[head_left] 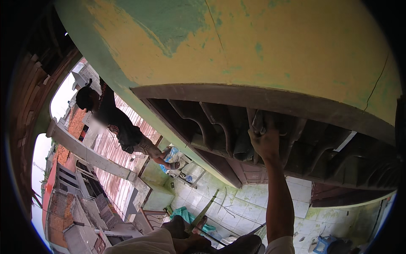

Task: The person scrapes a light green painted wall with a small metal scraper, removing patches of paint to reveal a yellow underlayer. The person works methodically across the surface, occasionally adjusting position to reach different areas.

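Note:
My right hand is raised with its arm stretched up to a dark wooden vent panel with wavy slats, set in a brown frame. Its fingers are closed round a small grey folded piece, which is pressed in between the slats; the shade hides what it is made of. Low in the picture my left hand lies close to my body, past a white sleeve. Its fingers are dim and partly hidden, so I cannot tell whether it holds anything.
Yellow wall with green patches surrounds the frame. A person in dark clothes stands at the left. Far below lies a tiled floor, with a teal cloth, a pale pole and a blue stool. Rooftops show beyond.

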`<move>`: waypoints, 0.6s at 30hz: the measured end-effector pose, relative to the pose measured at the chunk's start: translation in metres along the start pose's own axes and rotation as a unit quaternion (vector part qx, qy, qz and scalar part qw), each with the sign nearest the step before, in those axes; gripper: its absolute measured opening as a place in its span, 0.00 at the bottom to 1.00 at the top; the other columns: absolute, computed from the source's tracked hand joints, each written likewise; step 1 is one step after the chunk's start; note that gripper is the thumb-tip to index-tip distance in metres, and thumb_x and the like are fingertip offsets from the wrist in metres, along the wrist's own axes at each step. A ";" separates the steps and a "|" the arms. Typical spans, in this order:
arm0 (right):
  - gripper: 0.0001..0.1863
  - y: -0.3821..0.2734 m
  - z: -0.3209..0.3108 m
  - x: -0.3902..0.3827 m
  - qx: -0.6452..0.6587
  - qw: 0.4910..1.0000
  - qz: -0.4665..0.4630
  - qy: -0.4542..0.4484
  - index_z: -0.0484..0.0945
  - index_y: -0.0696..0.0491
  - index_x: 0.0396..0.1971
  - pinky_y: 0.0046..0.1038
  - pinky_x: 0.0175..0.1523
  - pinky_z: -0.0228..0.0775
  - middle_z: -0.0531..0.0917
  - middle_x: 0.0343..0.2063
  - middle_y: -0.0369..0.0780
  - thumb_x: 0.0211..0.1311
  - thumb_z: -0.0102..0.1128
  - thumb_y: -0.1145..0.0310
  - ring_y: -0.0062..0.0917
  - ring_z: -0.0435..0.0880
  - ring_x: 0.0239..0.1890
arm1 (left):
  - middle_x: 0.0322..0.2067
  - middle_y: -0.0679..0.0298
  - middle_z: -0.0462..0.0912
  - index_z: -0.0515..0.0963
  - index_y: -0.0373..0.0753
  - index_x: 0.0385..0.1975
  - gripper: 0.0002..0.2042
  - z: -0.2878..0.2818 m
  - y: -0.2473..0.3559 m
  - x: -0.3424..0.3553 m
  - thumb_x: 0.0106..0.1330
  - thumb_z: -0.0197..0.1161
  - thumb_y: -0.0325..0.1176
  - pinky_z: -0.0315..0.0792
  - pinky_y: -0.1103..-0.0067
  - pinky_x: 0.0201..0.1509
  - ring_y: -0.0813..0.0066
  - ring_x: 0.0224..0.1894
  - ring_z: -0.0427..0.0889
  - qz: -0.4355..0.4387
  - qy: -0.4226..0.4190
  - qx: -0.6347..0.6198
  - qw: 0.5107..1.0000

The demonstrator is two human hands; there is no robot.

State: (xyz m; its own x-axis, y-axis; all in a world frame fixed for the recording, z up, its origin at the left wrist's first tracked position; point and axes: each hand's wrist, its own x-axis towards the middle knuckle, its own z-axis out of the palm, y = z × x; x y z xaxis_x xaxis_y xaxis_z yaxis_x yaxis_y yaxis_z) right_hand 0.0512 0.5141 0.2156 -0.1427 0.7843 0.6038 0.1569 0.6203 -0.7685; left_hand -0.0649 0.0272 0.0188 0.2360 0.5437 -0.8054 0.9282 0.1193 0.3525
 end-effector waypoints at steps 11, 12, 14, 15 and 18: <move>0.33 0.026 0.003 0.000 0.004 0.999 0.045 -0.003 0.79 0.54 0.60 0.45 0.52 0.85 0.90 0.44 0.51 0.51 0.80 0.71 0.52 0.91 0.48 | 0.49 0.54 0.86 0.78 0.49 0.54 0.32 -0.112 -0.037 0.047 0.58 0.75 0.64 0.79 0.52 0.57 0.51 0.54 0.87 -0.035 0.077 -0.035 0.996; 0.33 0.022 0.005 0.000 0.001 0.998 0.058 -0.007 0.79 0.54 0.60 0.45 0.52 0.84 0.90 0.44 0.51 0.51 0.80 0.71 0.52 0.91 0.48 | 0.50 0.54 0.86 0.77 0.49 0.55 0.33 -0.118 -0.040 0.047 0.58 0.75 0.64 0.78 0.52 0.58 0.50 0.55 0.86 -0.035 0.076 -0.039 0.996; 0.30 0.015 0.004 -0.001 0.000 0.998 0.058 -0.004 0.79 0.54 0.58 0.42 0.51 0.84 0.90 0.41 0.49 0.52 0.79 0.72 0.52 0.91 0.45 | 0.51 0.53 0.85 0.76 0.48 0.57 0.34 -0.126 -0.045 0.047 0.59 0.75 0.64 0.78 0.52 0.59 0.50 0.56 0.85 -0.037 0.072 -0.043 0.996; 0.29 0.014 0.005 -0.001 0.016 0.997 0.071 -0.002 0.79 0.54 0.56 0.41 0.50 0.84 0.89 0.40 0.49 0.52 0.78 0.72 0.52 0.91 0.44 | 0.52 0.52 0.84 0.75 0.47 0.58 0.35 -0.130 -0.047 0.046 0.59 0.75 0.64 0.78 0.52 0.60 0.49 0.57 0.85 -0.037 0.071 -0.045 0.996; 0.25 0.021 -0.002 0.002 0.030 0.996 0.081 0.003 0.79 0.56 0.51 0.37 0.47 0.83 0.87 0.36 0.48 0.53 0.77 0.73 0.47 0.90 0.40 | 0.55 0.50 0.83 0.73 0.46 0.61 0.37 -0.136 -0.053 0.047 0.60 0.74 0.64 0.77 0.52 0.62 0.48 0.59 0.83 -0.028 0.062 -0.053 0.996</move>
State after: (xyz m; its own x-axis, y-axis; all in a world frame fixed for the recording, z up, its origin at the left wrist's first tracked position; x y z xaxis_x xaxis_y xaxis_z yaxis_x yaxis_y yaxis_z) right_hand 0.0557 0.5284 0.2009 -0.1137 0.8745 0.4715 0.1180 0.4831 -0.8676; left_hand -0.1420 0.1597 0.0269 0.1419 0.6314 -0.7624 0.9016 0.2354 0.3628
